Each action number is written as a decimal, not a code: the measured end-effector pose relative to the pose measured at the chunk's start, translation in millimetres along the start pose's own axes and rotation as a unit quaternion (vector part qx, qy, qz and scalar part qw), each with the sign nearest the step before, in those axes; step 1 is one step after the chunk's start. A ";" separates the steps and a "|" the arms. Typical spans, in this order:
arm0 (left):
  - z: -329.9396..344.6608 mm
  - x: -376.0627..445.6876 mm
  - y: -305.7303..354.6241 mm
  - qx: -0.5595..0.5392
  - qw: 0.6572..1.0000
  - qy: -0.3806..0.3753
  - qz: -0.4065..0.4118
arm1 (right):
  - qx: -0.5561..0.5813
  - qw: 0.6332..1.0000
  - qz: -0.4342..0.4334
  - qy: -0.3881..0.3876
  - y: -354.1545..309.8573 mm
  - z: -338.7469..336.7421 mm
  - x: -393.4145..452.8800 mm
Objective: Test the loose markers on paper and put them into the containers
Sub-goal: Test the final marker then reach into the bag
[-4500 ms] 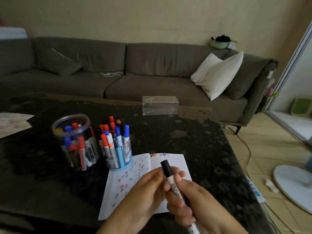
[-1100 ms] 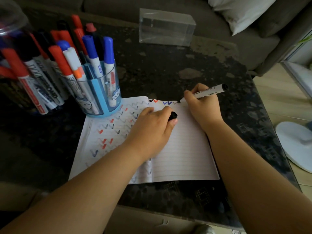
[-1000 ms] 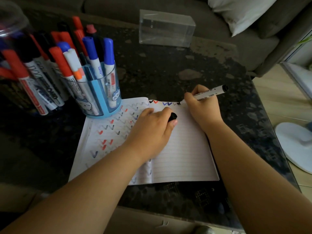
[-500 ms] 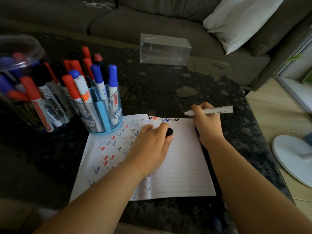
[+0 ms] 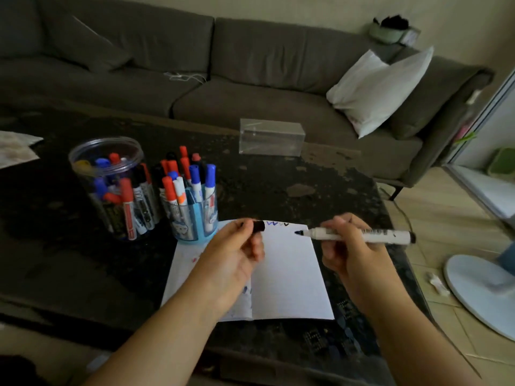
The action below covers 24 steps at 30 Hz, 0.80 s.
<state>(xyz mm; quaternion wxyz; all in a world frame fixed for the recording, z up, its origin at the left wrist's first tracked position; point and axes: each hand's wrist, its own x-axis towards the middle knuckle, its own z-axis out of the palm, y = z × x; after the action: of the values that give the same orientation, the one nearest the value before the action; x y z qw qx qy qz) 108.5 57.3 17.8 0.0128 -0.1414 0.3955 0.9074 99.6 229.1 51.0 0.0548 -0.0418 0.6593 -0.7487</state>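
Right hand (image 5: 354,254): curled round a white marker (image 5: 359,234), held above the right page, lying nearly level, bare dark tip pointing left toward the cap.
Marker print: dark lettering along the barrel, too blurred to read.
Left hand (image 5: 234,254): pinches a black cap (image 5: 258,226) between thumb and fingertips, above the notebook's top edge, open end facing the marker tip, the two apart.
Notebook (image 5: 289,277): open flat on the table near the front edge; right page mostly blank.
Writing on paper: short row of zigzag test marks, blue then black, at the top of the right page (image 5: 278,224); small red and blue marks on the left page, mostly hidden by the left arm.
Cup (image 5: 193,215): clear with blue inside, touching the notebook's top-left corner, packed with upright markers, red, blue, orange and black caps; cartoon figure on the front, no legible text.
Jar (image 5: 111,185): clear, round, just left of the cup, holding more markers; barrel labels with bold lettering, unreadable.
Clear box (image 5: 271,137): at the table's far edge, well apart from the notebook.
Table (image 5: 278,188): dark, mottled surface.
Sofa (image 5: 223,79): grey, behind the table, white pillow (image 5: 381,87) on its right end.
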 end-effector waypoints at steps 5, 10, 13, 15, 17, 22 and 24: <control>7.4 -68.9 6.3 0.016 0.998 -0.055 -0.004 | -0.044 0.995 -0.082 -0.018 -23.0 16.3 -54.7; 15.3 -104.4 11.2 0.037 0.997 -0.070 0.017 | -0.049 0.991 -0.122 -0.023 -36.7 22.9 -79.8; 21.0 -123.1 13.9 0.041 0.995 -0.083 0.023 | -0.052 0.990 -0.126 -0.024 -39.2 22.7 -89.1; 24.0 -132.8 14.4 0.046 0.994 -0.091 0.026 | -0.064 0.989 -0.131 -0.033 -40.5 22.3 -94.9; 24.8 -140.2 14.7 0.062 0.993 -0.098 0.032 | -0.076 0.987 -0.134 -0.043 -42.9 22.6 -100.2; 22.7 -156.0 15.0 0.169 0.972 -0.156 0.053 | -0.088 0.981 -0.159 -0.071 -47.1 23.7 -109.8; 20.8 -159.3 16.7 0.270 0.944 -0.174 0.074 | -0.098 0.980 -0.163 -0.065 -48.4 24.2 -112.4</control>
<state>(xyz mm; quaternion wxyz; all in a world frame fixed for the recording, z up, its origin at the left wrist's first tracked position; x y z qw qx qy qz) 254.0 75.0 85.6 0.0523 0.0575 0.6267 0.7754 212.8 226.7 103.2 -0.0294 -0.2029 0.7089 -0.6749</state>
